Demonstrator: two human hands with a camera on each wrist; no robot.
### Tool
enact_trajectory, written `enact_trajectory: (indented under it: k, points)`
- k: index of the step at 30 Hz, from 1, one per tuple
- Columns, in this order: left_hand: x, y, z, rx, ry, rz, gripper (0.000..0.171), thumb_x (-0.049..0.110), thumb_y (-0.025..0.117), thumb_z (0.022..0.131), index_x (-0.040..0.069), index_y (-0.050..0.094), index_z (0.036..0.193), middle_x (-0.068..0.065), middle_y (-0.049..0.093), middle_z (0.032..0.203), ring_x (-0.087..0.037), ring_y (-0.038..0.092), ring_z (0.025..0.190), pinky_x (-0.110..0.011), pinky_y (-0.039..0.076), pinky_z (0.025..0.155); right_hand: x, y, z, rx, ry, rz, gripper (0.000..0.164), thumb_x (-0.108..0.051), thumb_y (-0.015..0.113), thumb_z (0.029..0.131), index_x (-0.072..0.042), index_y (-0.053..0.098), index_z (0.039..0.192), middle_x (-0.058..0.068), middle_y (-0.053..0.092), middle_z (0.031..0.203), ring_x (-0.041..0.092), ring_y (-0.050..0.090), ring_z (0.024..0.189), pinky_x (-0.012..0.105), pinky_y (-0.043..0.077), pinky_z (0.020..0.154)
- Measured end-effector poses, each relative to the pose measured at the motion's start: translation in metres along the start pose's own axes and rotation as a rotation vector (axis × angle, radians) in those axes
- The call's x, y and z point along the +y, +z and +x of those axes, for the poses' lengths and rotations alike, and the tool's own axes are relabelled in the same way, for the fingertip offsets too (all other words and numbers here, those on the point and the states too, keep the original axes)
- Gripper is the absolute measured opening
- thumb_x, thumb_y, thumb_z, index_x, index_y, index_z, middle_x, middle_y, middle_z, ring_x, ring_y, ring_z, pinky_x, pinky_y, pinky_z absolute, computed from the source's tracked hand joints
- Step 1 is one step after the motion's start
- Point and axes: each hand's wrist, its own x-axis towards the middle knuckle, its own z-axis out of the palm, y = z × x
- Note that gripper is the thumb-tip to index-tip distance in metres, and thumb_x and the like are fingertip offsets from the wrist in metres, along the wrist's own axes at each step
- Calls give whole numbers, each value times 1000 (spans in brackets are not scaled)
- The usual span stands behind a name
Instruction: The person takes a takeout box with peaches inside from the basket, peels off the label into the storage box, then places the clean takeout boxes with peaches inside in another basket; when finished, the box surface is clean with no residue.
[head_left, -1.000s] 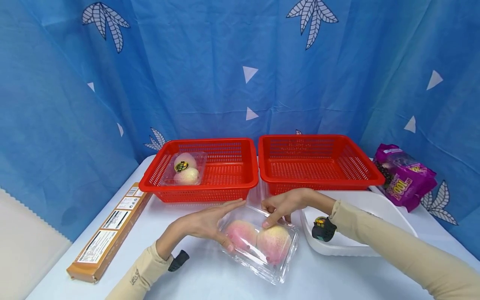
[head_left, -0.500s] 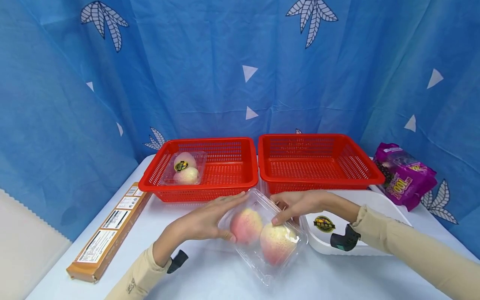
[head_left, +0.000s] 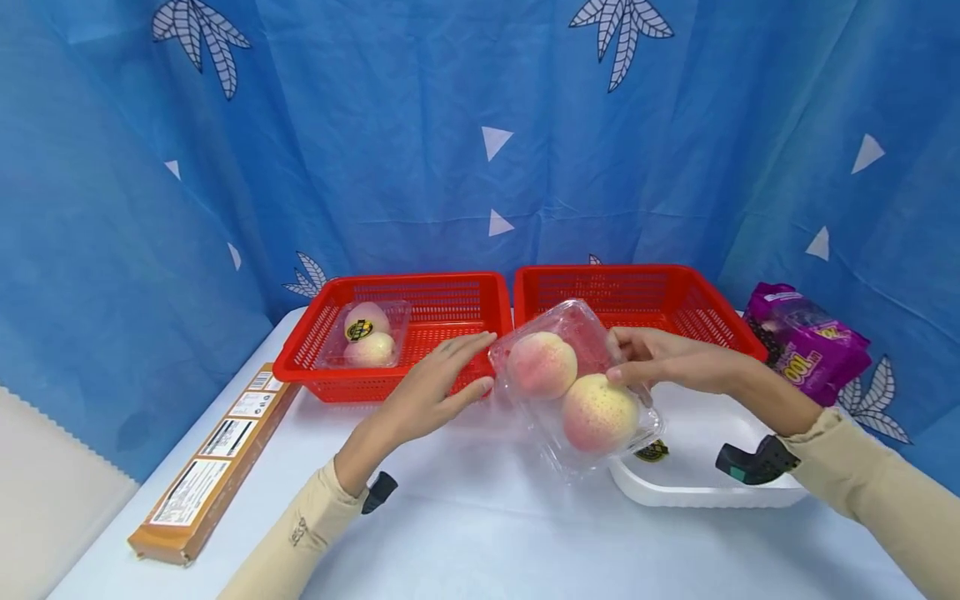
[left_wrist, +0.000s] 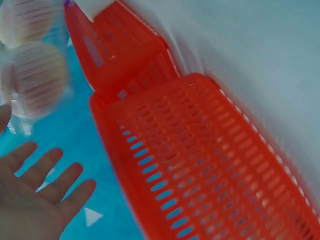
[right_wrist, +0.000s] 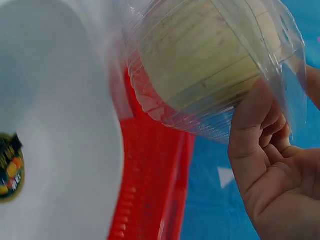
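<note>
My right hand (head_left: 675, 358) pinches the right edge of a clear plastic clamshell box (head_left: 536, 422), thumb on the near side. Two pink-and-yellow peaches (head_left: 598, 412) lie inside it. The box is tilted in the air, overlapping the right red basket in the head view. In the right wrist view, fingers (right_wrist: 250, 120) curl at the plastic edge below a peach (right_wrist: 200, 55). My left hand (head_left: 431, 392) holds nothing; its fingers are spread just left of the box, in front of the left red basket (head_left: 390, 388). The left wrist view shows that hand (left_wrist: 42, 187) apart from the box.
A similar clamshell (head_left: 401, 321) with two peaches sits in the left basket. The right red basket (head_left: 712, 292) stands beside it. In front is a white tray (head_left: 720, 497) with a black round sticker (head_left: 652, 451). A purple bag (head_left: 817, 346) lies right, a long carton (head_left: 213, 467) left.
The clamshell has been lifted and carried up and right by my right hand, tilting on the way. My left hand has let go of its left side and opened.
</note>
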Motion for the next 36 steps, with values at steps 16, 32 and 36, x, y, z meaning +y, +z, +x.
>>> enact_trajectory:
  k: [16, 32, 36]
  points:
    - [-13, 50, 83, -103, -190, 146, 78, 59, 47, 92, 12, 30, 151, -8, 26, 157, -30, 16, 146, -49, 18, 117, 19, -78, -22, 286, 23, 203, 7, -13, 42, 101, -15, 43, 107, -2, 59, 95, 11, 61, 82, 28, 57, 69]
    - [-13, 60, 94, -169, -227, 253, 84, 69, 37, 91, 7, 33, 149, -8, 30, 155, -29, 15, 146, -47, 11, 118, 72, -138, -2, 504, 369, 168, 24, -32, 49, 100, -11, 44, 111, 0, 47, 95, 11, 47, 79, 22, 49, 63]
    - [-12, 61, 94, -154, -206, 273, 83, 68, 39, 90, 7, 38, 147, -9, 36, 152, -28, 19, 146, -44, 13, 118, 78, -140, 0, 506, 420, 210, 26, -30, 49, 100, -7, 51, 112, -2, 52, 81, 10, 47, 65, 21, 46, 57]
